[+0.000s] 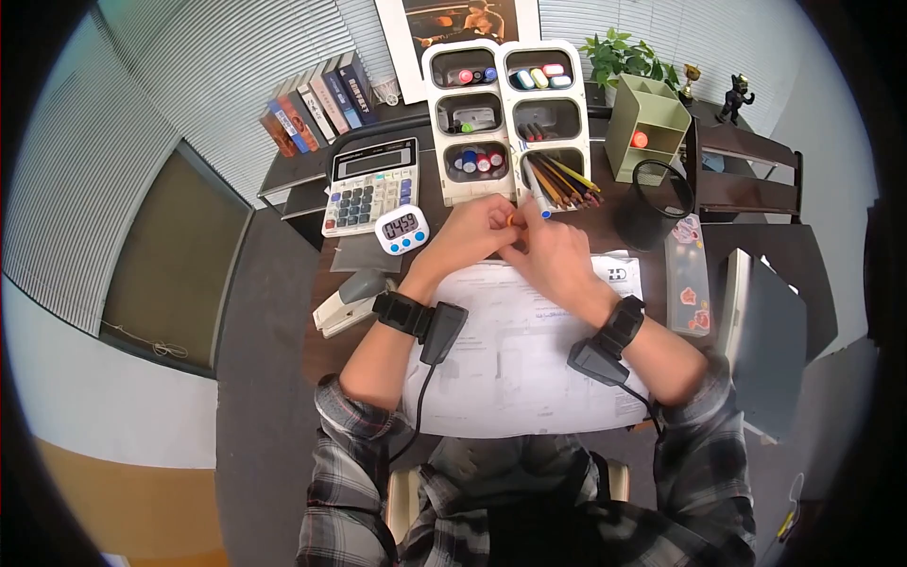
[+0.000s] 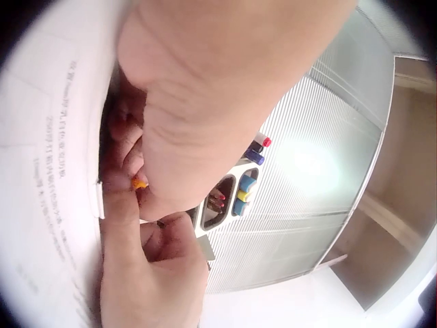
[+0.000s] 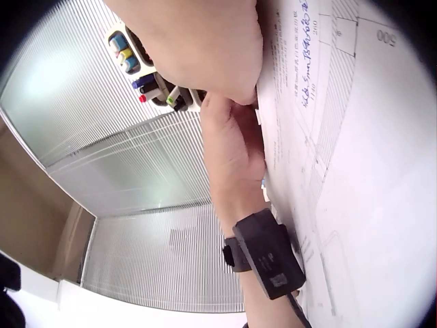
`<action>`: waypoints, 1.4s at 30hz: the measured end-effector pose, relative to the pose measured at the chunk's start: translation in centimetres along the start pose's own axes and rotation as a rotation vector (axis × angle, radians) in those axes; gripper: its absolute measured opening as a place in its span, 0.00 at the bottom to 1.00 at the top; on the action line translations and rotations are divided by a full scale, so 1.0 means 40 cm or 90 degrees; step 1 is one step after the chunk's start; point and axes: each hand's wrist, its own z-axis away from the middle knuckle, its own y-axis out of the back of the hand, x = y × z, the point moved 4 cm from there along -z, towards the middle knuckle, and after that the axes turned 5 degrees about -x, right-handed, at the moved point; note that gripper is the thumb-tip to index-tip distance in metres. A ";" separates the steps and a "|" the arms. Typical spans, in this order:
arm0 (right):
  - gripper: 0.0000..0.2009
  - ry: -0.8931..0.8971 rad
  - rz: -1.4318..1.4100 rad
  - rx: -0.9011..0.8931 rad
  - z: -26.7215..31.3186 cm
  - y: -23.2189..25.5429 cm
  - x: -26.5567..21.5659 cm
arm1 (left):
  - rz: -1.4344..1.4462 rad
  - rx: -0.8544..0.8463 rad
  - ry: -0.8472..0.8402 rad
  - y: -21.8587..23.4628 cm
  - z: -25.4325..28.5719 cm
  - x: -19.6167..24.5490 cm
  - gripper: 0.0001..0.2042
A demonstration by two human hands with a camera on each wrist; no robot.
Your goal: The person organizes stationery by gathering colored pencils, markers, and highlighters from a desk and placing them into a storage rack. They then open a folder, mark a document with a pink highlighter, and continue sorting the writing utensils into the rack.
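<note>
Both hands meet just in front of the white organizer [image 1: 465, 194]. The left hand [image 1: 472, 231] has its fingers bent round a small orange thing [image 1: 511, 220], mostly hidden by the fingertips. Against it from the other side, the right hand [image 1: 557, 260] pinches with thumb and fingers. In the left wrist view the orange thing [image 2: 139, 184] shows as a speck between the fingertips of both hands. A white pen with a blue end [image 1: 545, 214] lies by the right hand's fingers; whether they grip it is unclear. The right wrist view hides the pinched thing.
Printed sheets [image 1: 510, 359] lie under the forearms. Left are a calculator [image 1: 373, 189], a timer [image 1: 402, 230] and a stapler [image 1: 350, 302]. Pencils [image 1: 567, 181] stand in the organizer. Right are a mesh cup [image 1: 642, 222], a clear case [image 1: 688, 274] and a green holder [image 1: 647, 123].
</note>
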 end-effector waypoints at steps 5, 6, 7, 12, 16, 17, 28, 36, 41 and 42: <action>0.23 -0.004 -0.003 0.010 0.004 0.005 0.005 | -0.008 0.015 0.021 -0.001 -0.004 -0.001 0.10; 0.24 -0.013 0.007 0.017 0.004 0.008 0.000 | -0.002 0.018 0.032 0.001 -0.005 -0.001 0.09; 0.24 -0.020 0.019 0.023 0.002 0.014 -0.002 | -0.011 0.014 0.011 0.001 -0.004 0.001 0.09; 0.25 -0.012 0.033 -0.004 0.001 -0.001 0.010 | -0.001 0.003 0.008 0.001 -0.003 -0.006 0.09; 0.25 -0.022 0.023 0.006 0.002 0.004 0.009 | -0.015 0.000 0.008 0.001 -0.002 0.010 0.08; 0.24 -0.012 0.021 0.015 0.004 0.004 0.010 | 0.001 0.000 0.020 -0.002 0.001 0.014 0.08; 0.22 -0.018 -0.006 0.010 0.004 0.009 0.005 | -0.026 -0.005 0.008 0.001 -0.003 0.005 0.08; 0.21 -0.003 -0.020 0.023 0.004 0.010 -0.001 | -0.006 0.048 -0.049 0.005 -0.005 0.010 0.09; 0.20 -0.023 -0.032 0.029 0.009 0.021 -0.010 | -0.094 0.251 -0.165 0.037 0.000 0.056 0.08; 0.20 -0.028 -0.031 0.032 0.011 0.022 -0.009 | -0.094 0.246 -0.167 0.035 0.002 0.067 0.08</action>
